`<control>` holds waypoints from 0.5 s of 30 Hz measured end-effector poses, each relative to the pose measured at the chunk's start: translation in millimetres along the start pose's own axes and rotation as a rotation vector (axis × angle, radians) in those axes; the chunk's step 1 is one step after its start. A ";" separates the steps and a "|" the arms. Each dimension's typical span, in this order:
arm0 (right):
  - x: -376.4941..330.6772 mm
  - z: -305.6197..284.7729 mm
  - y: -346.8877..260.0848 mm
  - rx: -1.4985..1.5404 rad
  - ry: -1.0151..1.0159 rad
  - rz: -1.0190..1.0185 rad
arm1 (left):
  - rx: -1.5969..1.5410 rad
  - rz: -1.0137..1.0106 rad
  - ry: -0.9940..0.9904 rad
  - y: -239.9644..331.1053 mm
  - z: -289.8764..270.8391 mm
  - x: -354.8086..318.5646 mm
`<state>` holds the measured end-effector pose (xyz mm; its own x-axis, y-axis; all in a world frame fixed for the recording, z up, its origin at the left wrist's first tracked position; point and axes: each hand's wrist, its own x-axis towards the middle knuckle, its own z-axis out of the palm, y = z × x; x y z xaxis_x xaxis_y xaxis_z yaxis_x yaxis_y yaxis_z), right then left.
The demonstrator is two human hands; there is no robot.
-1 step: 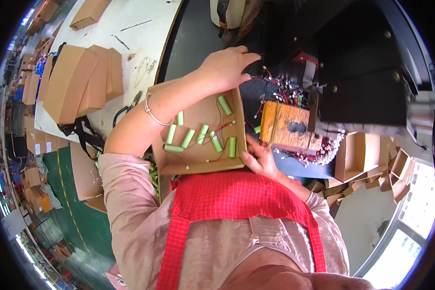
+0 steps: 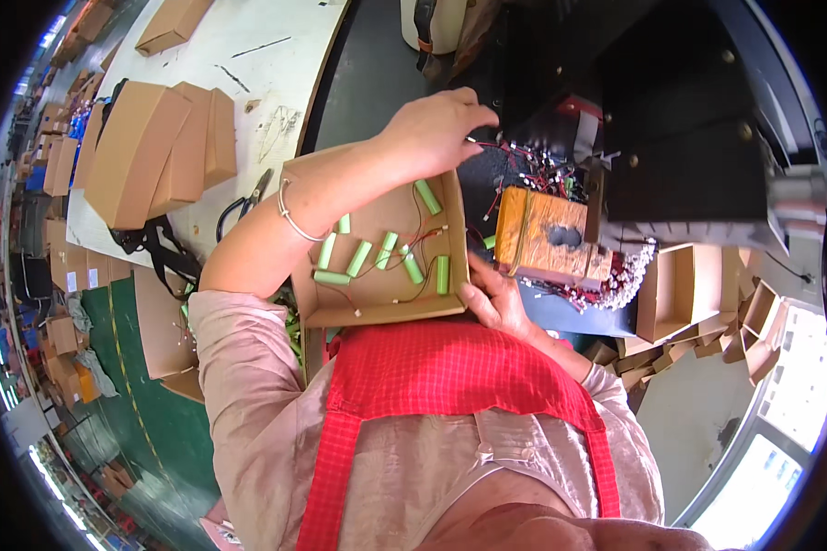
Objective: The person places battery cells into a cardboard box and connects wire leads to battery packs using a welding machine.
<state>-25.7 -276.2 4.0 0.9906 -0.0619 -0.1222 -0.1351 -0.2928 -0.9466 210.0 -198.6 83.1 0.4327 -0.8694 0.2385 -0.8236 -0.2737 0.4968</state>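
Observation:
My left hand (image 2: 446, 133) reaches over the far side of a shallow cardboard box (image 2: 377, 318), its thumb and fingers pinching the white end of a thin wire lead (image 2: 492, 145). Inside the box lie several green cylindrical battery cells (image 2: 359, 259) with red and black wires. At the box's right wall is my right hand (image 2: 501, 296), its fingers curled; what they hold, if anything, is hidden. Just beyond those fingertips a green cell (image 2: 489, 242) partly shows beside a wooden block (image 2: 528, 228) with a dark hollow and a band around it.
Red and black wires with white connectors (image 2: 629, 285) heap around the block. A black machine (image 2: 680, 138) stands at the right. Cardboard boxes (image 2: 138, 151) and scissors (image 2: 245, 204) rest on the white table at left. Stacked open boxes (image 2: 680, 294) are at far right.
My left thumb and fingers have drawn closer together around the lead's end. The right hand has barely moved. The metal part at the machine's right side looks blurred now.

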 end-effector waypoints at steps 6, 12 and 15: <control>-22.5 -2.0 2.8 -0.544 0.340 -0.371 | -0.093 0.113 -0.108 28.4 -12.5 -51.2; -6.3 4.3 12.2 -1.081 0.435 -0.286 | -0.203 -0.020 -0.285 54.8 -22.9 -135.5; 7.4 6.8 10.8 -1.133 0.378 -0.160 | -0.147 0.026 -0.201 57.6 -18.9 -166.2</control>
<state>-19.7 -273.4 -9.1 0.9543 -0.1686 0.2468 -0.1425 -0.9825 -0.1202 97.5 -62.1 87.8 0.3179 -0.9439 0.0892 -0.7653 -0.1999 0.6119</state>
